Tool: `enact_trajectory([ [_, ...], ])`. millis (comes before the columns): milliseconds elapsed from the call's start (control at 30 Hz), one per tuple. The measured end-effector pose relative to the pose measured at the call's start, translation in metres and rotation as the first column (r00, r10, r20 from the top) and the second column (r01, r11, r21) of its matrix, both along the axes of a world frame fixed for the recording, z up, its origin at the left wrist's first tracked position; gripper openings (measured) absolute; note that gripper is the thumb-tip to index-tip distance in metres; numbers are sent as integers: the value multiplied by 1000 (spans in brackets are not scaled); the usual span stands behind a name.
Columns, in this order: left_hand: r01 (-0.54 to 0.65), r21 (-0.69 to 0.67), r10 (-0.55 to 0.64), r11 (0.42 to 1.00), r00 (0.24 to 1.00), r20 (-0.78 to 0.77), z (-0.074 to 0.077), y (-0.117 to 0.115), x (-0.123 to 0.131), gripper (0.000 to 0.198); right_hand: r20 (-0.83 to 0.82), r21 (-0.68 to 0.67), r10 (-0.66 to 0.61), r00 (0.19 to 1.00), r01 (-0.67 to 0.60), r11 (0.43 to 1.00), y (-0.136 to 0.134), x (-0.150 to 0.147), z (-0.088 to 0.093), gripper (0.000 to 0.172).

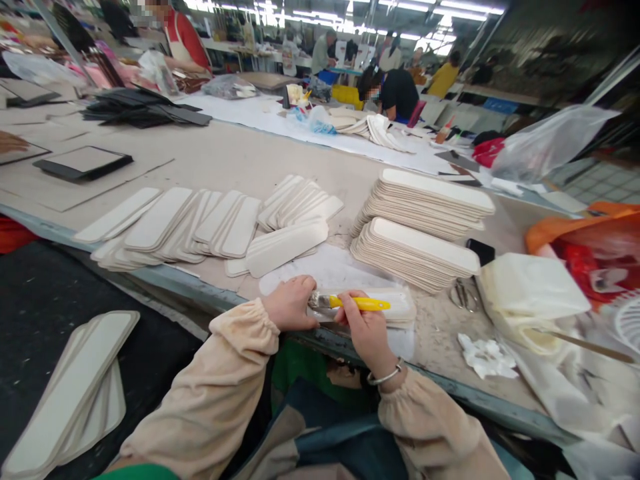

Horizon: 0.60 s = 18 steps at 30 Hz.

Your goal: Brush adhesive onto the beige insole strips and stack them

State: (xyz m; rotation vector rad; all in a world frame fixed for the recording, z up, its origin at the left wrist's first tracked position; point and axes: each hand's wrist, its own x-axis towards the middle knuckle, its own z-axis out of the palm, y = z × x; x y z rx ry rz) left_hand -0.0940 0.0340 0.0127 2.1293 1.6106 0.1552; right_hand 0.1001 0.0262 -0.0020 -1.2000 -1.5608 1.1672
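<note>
A paintbrush with a yellow handle (367, 304) lies in the grip of my right hand (364, 327). Its bristles point left, towards my left hand (293, 303). The fingers of my left hand bend over the near end of a small stack of long, rounded cream strips (397, 303) at the table's front edge. What my left fingertips hold is partly hidden by the brush and the hand itself. White paper (333, 267) lies under the strips. Just beyond are fanned-out strips (287, 247) of the same shape.
Two neat stacks of strips (425, 247) stand to the right, near scissors (463, 295) and a whitish plastic container (535, 293). More strips (75, 393) rest on a black surface at lower left. Black pieces (140, 107) are piled farther back. Another person's hand (13, 142) is at the left edge.
</note>
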Motion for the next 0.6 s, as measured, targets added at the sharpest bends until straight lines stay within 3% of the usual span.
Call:
enact_trajectory([
  [200, 9, 7, -9, 1000, 1000, 1, 0, 0, -1, 60, 232, 124, -149, 961, 122, 985, 10, 28, 9, 44],
  [300, 10, 0, -10, 1000, 1000, 2, 0, 0, -1, 60, 210, 131, -214, 954, 189, 973, 11, 36, 15, 45],
  [467, -5, 4, 5, 1000, 1000, -3, 0, 0, 0, 59, 13, 1, -92, 996, 92, 996, 4, 14, 7, 39],
  [600, 0, 9, 0, 1000, 1000, -6, 2, 0, 0, 57, 84, 54, -58, 995, 54, 997, 6, 10, 0, 40],
])
